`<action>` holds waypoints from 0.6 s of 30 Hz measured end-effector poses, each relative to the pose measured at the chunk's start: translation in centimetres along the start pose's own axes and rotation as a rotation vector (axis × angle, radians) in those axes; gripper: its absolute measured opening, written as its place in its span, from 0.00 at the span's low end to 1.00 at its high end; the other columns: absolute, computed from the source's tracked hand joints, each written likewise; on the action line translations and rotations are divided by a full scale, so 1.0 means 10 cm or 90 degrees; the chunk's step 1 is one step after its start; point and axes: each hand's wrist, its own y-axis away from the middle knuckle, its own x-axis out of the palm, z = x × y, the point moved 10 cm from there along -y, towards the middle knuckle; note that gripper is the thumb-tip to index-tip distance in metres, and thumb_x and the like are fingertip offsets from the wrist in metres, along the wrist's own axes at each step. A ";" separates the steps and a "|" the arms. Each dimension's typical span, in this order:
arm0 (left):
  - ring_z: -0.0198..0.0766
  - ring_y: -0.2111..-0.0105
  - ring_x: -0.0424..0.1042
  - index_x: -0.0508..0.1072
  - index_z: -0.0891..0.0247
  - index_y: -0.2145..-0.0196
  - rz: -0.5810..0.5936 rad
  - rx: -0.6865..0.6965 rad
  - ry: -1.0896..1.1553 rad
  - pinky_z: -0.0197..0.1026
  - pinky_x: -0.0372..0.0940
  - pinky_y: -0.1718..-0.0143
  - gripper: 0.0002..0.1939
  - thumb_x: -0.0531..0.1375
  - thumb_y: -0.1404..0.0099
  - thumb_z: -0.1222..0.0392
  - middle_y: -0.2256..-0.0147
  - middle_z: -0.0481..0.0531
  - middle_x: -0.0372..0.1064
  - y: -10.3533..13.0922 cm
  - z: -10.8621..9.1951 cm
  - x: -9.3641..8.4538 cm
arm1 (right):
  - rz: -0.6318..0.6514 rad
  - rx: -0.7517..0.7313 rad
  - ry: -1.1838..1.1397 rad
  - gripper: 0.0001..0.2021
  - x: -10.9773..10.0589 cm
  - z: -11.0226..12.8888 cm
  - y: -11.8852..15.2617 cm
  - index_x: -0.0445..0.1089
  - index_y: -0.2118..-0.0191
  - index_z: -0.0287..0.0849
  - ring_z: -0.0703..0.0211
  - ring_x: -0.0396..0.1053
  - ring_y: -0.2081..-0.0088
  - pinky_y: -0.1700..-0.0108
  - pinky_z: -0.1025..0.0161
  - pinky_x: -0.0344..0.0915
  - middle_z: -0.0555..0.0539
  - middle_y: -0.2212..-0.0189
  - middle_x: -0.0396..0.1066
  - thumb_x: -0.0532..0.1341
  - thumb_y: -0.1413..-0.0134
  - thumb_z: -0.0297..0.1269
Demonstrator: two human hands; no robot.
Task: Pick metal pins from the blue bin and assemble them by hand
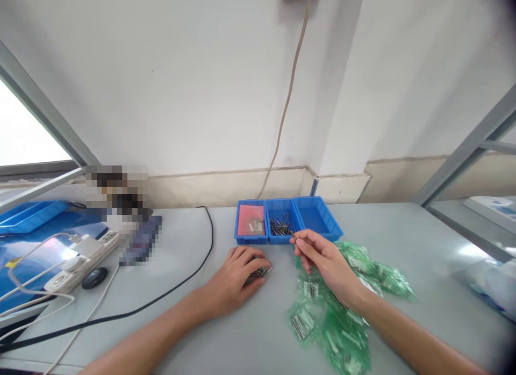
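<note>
Metal pieces [261,271] show inside the left hand [241,275], curved palm-down around them.

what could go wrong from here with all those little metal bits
- The right hand pinches a thin piece near the middle blue bin; it might slip and land outside.
- The left hand is cupped around loose metal pieces low over the table; some could scatter if it shifts.
- Green bags lie around the right forearm, so a sweep of that arm may push them.
</note>
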 end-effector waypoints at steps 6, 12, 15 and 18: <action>0.50 0.38 0.63 0.72 0.51 0.38 0.007 0.003 -0.018 0.55 0.61 0.35 0.17 0.57 0.21 0.62 0.38 0.56 0.66 0.03 0.01 -0.01 | -0.042 0.002 -0.021 0.19 -0.08 0.03 0.03 0.75 0.57 0.46 0.62 0.60 0.75 0.72 0.62 0.60 0.49 0.67 0.71 0.68 0.37 0.58; 0.50 0.40 0.65 0.73 0.52 0.39 0.001 -0.002 -0.020 0.55 0.62 0.36 0.17 0.59 0.22 0.61 0.39 0.56 0.67 0.02 0.03 -0.02 | -0.033 0.001 -0.021 0.18 -0.08 0.01 0.02 0.75 0.57 0.46 0.63 0.61 0.74 0.71 0.63 0.62 0.50 0.67 0.70 0.66 0.35 0.58; 0.50 0.40 0.65 0.74 0.53 0.39 0.005 0.000 -0.014 0.54 0.62 0.36 0.16 0.59 0.22 0.61 0.40 0.57 0.67 0.02 0.02 -0.03 | -0.032 0.002 -0.014 0.19 -0.08 0.01 0.02 0.75 0.57 0.46 0.63 0.61 0.75 0.72 0.63 0.61 0.50 0.67 0.71 0.67 0.36 0.58; 0.49 0.40 0.65 0.74 0.53 0.39 0.000 0.009 -0.015 0.54 0.62 0.36 0.15 0.58 0.21 0.60 0.41 0.57 0.68 0.03 0.00 -0.04 | -0.031 -0.012 -0.009 0.18 -0.06 0.02 0.00 0.74 0.57 0.46 0.63 0.60 0.75 0.72 0.63 0.61 0.50 0.66 0.71 0.68 0.37 0.57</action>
